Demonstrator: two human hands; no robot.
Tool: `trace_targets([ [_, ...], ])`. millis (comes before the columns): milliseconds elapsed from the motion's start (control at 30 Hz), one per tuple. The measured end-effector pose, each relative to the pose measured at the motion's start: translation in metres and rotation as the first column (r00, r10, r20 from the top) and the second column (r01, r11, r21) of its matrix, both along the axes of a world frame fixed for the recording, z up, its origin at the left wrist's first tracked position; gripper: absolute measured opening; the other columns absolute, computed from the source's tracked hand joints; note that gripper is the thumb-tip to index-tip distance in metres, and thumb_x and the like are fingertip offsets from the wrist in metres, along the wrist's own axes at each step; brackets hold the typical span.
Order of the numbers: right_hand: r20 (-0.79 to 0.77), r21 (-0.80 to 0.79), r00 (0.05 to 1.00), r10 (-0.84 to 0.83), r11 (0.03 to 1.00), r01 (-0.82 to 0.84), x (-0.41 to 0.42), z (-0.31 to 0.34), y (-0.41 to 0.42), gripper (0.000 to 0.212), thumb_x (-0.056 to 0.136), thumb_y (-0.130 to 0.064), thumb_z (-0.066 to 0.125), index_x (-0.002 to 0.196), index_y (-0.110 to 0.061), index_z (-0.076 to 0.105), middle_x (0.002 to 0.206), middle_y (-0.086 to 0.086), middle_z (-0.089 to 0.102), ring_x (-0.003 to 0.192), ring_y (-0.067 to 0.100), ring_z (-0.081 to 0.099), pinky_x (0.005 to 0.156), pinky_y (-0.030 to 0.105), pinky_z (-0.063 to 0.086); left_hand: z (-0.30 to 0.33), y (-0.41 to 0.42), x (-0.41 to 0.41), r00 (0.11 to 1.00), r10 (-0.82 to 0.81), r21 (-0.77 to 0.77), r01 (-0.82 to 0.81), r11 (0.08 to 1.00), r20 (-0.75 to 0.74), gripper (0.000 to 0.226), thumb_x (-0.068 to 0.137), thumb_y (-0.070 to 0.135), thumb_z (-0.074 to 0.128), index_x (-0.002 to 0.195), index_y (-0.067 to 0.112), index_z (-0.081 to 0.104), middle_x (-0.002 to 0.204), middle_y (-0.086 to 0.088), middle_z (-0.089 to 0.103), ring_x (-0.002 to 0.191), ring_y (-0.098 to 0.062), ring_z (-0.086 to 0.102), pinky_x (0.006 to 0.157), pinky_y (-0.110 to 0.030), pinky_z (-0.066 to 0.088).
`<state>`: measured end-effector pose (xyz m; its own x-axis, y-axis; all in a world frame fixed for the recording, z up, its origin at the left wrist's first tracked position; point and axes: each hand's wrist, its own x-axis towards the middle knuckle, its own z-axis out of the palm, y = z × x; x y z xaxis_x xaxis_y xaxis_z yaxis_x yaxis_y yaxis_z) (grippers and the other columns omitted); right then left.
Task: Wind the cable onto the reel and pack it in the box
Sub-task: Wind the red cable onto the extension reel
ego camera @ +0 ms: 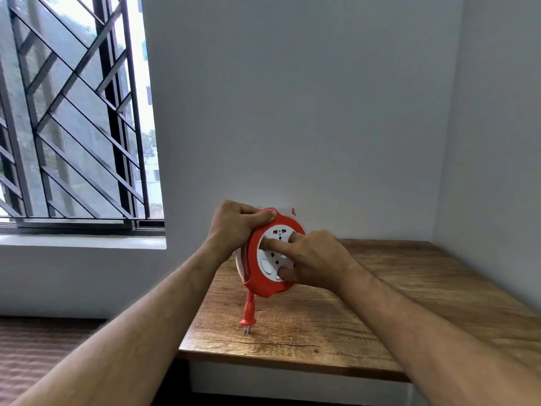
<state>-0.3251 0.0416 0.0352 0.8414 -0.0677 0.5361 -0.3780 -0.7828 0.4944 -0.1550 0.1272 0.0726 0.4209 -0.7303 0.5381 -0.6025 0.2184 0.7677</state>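
Note:
A round red cable reel (257,284) with a white socket face is held upright above the wooden table (380,303). My left hand (234,227) grips the red handle at its top. My right hand (310,259) rests on the white socket face, index finger stretched across the middle and thumb at the lower rim. A short end of red cable hangs from the reel's bottom, ending in a red plug (248,316) whose pins touch or nearly touch the tabletop. A white and red box (288,209) shows only as an edge behind the reel, against the wall.
The table stands in a corner, with grey walls behind and to the right. Its left and front edges are near the plug. A barred window (73,112) with a sill lies to the left, floor below it.

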Motion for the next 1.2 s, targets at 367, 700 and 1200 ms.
trace_targets([
  [367, -0.040, 0.197, 0.997, -0.064, 0.978, 0.071, 0.007, 0.001, 0.011, 0.064, 0.090, -0.053, 0.056, 0.147, -0.041, 0.030, 0.128, 0.004, 0.063, 0.107, 0.023, 0.065, 0.085, 0.036, 0.055, -0.020, 0.000, 0.006, 0.989, -0.014, -0.035, 0.009, 0.999, -0.146, 0.021, 0.087, 0.036, 0.078, 0.085, 0.016, 0.083, 0.072, -0.004, 0.080, 0.065, -0.022, 0.078, 0.071, -0.039, 0.065],
  [700, 0.254, 0.607, 0.962, -0.096, 0.791, -0.081, 0.006, -0.010, -0.007, 0.074, 0.072, -0.027, 0.067, 0.135, -0.049, 0.035, 0.134, -0.008, 0.036, 0.093, 0.015, 0.060, 0.076, 0.028, 0.054, -0.055, -0.009, 0.011, 0.801, 0.084, -0.028, -0.125, 0.992, -0.593, 0.032, 0.082, 0.034, 0.083, 0.067, 0.007, 0.078, 0.077, -0.021, 0.078, 0.061, -0.028, 0.073, 0.074, -0.046, 0.062],
  [1200, 0.091, 0.975, 0.827, -0.554, -0.120, -0.187, 0.046, -0.025, -0.052, 0.045, 0.093, -0.019, 0.057, 0.136, -0.020, 0.048, 0.095, 0.010, 0.065, 0.060, 0.025, 0.070, 0.049, 0.035, 0.058, -0.084, -0.058, 0.055, 0.732, 0.236, 0.316, -0.031, 0.948, -0.639, 0.031, 0.089, 0.034, 0.076, 0.101, 0.007, 0.071, 0.082, -0.011, 0.078, 0.063, -0.023, 0.073, 0.046, -0.026, 0.054],
])
